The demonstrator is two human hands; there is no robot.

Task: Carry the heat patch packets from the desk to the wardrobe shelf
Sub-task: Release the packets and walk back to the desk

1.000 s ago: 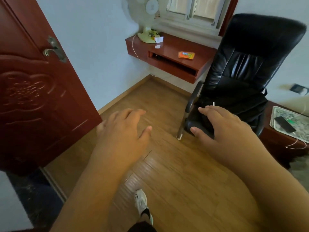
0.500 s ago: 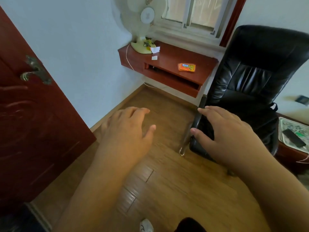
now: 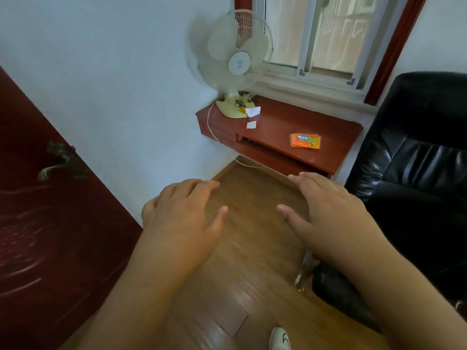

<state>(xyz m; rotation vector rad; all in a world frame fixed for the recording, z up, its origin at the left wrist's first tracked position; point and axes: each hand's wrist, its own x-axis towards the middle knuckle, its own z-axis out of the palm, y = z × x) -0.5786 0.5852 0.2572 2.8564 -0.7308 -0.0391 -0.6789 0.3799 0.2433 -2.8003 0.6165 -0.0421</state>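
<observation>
Orange heat patch packets (image 3: 305, 141) lying on the red-brown surface (image 3: 275, 125), well apart from left hand (image 3: 182, 218) and right hand (image 3: 328, 213), each grip spread and empty.

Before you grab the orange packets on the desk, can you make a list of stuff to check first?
1. Heat patch packets in sight, lying on the desk: ok.
2. Left hand empty, fingers spread: ok.
3. Right hand empty, fingers spread: ok.
4. Hands at the packets: not ok, both hover over the floor, short of the desk.
5. Way to the desk free: ok, bare wooden floor ahead; the black chair stands to the right.
6. How many packets are in the pile: cannot tell.
</observation>
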